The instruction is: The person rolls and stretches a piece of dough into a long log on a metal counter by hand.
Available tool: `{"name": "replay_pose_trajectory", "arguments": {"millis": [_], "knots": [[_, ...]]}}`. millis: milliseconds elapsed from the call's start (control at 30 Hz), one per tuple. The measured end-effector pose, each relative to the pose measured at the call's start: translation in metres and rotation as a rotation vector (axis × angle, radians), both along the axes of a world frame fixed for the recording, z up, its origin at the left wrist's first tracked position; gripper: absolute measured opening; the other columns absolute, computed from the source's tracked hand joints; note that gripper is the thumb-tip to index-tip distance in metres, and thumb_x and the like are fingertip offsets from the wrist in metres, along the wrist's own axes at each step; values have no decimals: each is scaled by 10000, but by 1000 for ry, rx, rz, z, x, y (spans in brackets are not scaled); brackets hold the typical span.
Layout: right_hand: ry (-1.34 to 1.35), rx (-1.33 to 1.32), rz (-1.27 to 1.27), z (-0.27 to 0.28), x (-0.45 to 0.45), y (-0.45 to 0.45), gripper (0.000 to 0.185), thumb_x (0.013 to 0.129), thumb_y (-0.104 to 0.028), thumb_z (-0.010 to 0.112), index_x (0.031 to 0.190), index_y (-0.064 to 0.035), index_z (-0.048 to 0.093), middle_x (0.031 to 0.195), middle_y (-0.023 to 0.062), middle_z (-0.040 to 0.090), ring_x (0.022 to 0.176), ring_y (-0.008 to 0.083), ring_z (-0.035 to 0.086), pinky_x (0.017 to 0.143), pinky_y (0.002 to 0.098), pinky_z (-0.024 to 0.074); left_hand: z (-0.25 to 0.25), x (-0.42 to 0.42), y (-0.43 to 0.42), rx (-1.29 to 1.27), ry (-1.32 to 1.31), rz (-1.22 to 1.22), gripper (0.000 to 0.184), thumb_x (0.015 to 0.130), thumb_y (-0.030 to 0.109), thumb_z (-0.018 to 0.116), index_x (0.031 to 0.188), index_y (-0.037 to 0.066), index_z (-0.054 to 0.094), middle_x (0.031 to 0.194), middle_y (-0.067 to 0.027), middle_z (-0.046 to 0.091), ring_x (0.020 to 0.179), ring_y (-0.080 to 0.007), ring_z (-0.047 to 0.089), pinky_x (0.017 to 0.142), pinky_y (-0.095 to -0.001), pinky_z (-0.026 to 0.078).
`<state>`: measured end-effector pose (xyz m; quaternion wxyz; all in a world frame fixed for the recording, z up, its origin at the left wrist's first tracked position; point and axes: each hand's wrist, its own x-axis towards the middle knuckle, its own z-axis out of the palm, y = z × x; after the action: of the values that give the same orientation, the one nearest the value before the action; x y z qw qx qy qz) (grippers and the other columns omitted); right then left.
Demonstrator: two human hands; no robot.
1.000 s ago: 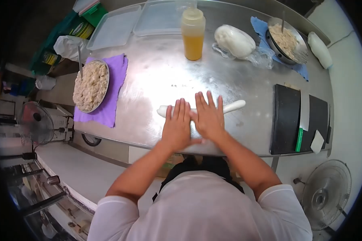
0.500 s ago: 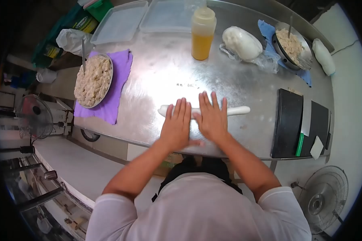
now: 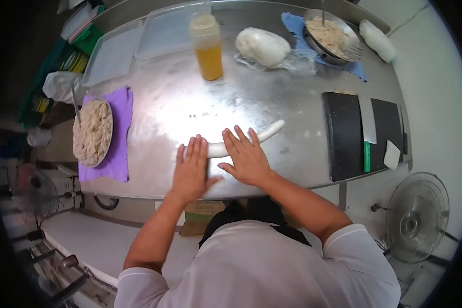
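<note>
The white dough roll [image 3: 218, 150] is touched by the left hand [image 3: 190, 173] and the right hand [image 3: 246, 161], both grips being released.

Left fingers [image 3: 197, 146] and right fingers [image 3: 235, 141] point forward, straight and palm-down.

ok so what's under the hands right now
A white roll, on the metal table. It shows between the left hand and right hand, and out past the right one. The stretches beneath the hands are covered.
</note>
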<state>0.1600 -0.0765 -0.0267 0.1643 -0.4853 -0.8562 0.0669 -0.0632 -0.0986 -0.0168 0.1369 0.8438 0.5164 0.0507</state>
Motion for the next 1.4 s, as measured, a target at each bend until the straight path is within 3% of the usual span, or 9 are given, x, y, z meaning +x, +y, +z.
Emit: {"name": "replay_pose_trajectory", "arguments": {"millis": [167, 333, 433, 533, 600, 700, 867, 1133, 1400], "knots": [[76, -68, 65, -2, 38, 33, 348, 916, -89, 630, 1259, -34, 645, 1232, 132, 640, 1168, 343, 592, 1013, 465, 462, 8, -8, 59, 92, -153, 30, 408, 837, 127, 805, 1221, 30, 706, 1100, -130, 681, 1042, -329, 629, 964, -485, 463], [117, 38, -48, 18, 119, 49, 337, 867, -7, 627, 1196, -56, 681, 1038, 111, 612, 987, 322, 590, 895, 446, 489, 29, 48, 80, 180, -369, -165, 385, 835, 112, 807, 1205, 43, 726, 1073, -125, 671, 1007, -328, 613, 915, -438, 484], [-89, -272, -171, 33, 164, 26, 425, 905, -25, 605, 1326, -61, 655, 1187, 150, 647, 1140, 355, 601, 1009, 461, 472, 7, 69, 79, -75, -191, -168, 528, 852, 148, 796, 1344, 17, 655, 1299, -181, 649, 1229, -376, 592, 1080, -480, 442], [-239, -82, -323, 15, 171, 16, 524, 934, -62, 603, 1457, -54, 579, 1411, 180, 617, 1328, 418, 539, 1139, 508, 399, -18, 81, 52, 351, 254, -38, 866, 844, 326, 825, 1538, -27, 445, 1587, -289, 429, 1502, -476, 370, 1225, -575, 306], [-77, -169, -318, 13, 133, 21, 587, 991, -202, 590, 1539, -18, 491, 1597, 180, 490, 1492, 449, 403, 1234, 617, 244, 36, 119, 32, -81, 44, -80, 1174, 836, 524, 808, 1615, -110, 200, 1700, -331, 185, 1609, -481, 112, 1283, -634, 86], [-112, -133, -348, -11, 93, 44, 688, 1095, -512, 371, 1604, -52, 422, 1690, 142, 380, 1598, 353, 259, 1271, 638, 111, 20, 159, 46, -31, 112, -30, 1364, 766, 755, 755, 1601, -158, 181, 1701, -333, 181, 1615, -463, 89, 1292, -601, -5], [-18, -55, -344, -14, 101, 115, 672, 1090, -494, 386, 1605, -64, 422, 1675, 144, 401, 1582, 372, 279, 1262, 645, 112, 38, 182, 159, -125, 329, 74, 1387, 750, 762, 754, 1624, -137, 161, 1720, -310, 171, 1635, -407, 60, 1303, -561, 56], [-37, -294, -50, 13, 115, 3, 714, 1061, -503, 461, 1626, -71, 394, 1681, 112, 404, 1560, 368, 325, 1240, 632, 207, 20, 135, -5, -163, 150, 51, 1625, 550, 907, 750, 1604, -162, 127, 1677, -383, 166, 1607, -506, 59, 1261, -667, 7], [-24, -64, -299, -14, 109, 136, 679, 1090, -526, 389, 1629, -112, 396, 1704, 98, 367, 1596, 350, 253, 1263, 651, 115, 24, 165, 161, -158, 286, 91, 1612, 607, 984, 642, 1629, -137, 94, 1713, -341, 123, 1628, -435, 44, 1285, -613, 79]]}}
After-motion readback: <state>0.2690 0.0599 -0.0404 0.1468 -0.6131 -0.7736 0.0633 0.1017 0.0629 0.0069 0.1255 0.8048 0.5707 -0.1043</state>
